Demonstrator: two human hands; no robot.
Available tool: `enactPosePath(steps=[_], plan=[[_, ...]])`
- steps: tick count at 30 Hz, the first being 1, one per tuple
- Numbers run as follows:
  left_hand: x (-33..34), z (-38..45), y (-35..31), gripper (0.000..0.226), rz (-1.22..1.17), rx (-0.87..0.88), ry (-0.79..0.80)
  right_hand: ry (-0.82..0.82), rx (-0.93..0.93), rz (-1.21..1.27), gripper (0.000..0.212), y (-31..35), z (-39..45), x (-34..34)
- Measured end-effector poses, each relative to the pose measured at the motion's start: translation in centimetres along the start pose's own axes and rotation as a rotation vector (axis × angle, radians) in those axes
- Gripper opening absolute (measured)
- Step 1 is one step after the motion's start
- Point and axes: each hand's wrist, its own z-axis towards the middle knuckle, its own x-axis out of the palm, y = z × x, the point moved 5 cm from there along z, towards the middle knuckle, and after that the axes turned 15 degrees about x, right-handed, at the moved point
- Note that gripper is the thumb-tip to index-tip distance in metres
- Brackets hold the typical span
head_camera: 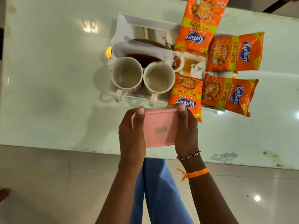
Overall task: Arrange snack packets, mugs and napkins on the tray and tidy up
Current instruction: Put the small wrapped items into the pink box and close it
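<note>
A white tray [129,20] lies on the pale table [56,78]. Two empty white mugs stand side by side at its near left, one [127,75] left of the other [158,79], handles toward me. White napkins [142,47] lie behind them. Several orange snack packets cover the tray's right side, one at the back [200,25] and one at the near edge [186,92]. Just in front of the tray I hold a flat pink box [160,126] with both hands, my left hand [132,131] on its left side, my right hand [186,128] on its right.
The table's near edge [80,147] runs across the frame, with stained patches at the right. Below it are a glossy tiled floor [48,183] and my blue trousers [155,191]. A small yellow object [109,52] sits at the tray's left edge.
</note>
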Motion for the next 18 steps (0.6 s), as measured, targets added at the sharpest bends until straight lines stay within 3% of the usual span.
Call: enactPosePath(steps=[2, 5, 9, 13, 18], plan=[[0.1, 1.1, -1.0, 0.044, -0.042, 0.018, 0.033, 0.006, -0.037, -0.004, 0.041, 1.2, 0.5, 0.4], [-0.1, 3.5, -3.4, 0.033, -0.041, 0.091, 0.046, -0.032, -0.085, 0.058, 0.020, 3.9, 1.7, 0.8], [0.5, 9.0, -6.8, 0.021, -0.043, 0.165, 0.109, -0.068, 0.007, 0.090, 0.019, 7.6, 5.2, 1.9], [1.2, 15.7, -8.9, 0.026, 0.195, 0.203, 0.105, -0.101, 0.030, -0.032, 0.012, 11.7, 10.0, 3.2], [2.9, 21.5, -9.4, 0.032, 0.347, 0.277, 0.175, -0.135, -0.015, -0.168, 0.038, 14.5, 14.2, 5.1]])
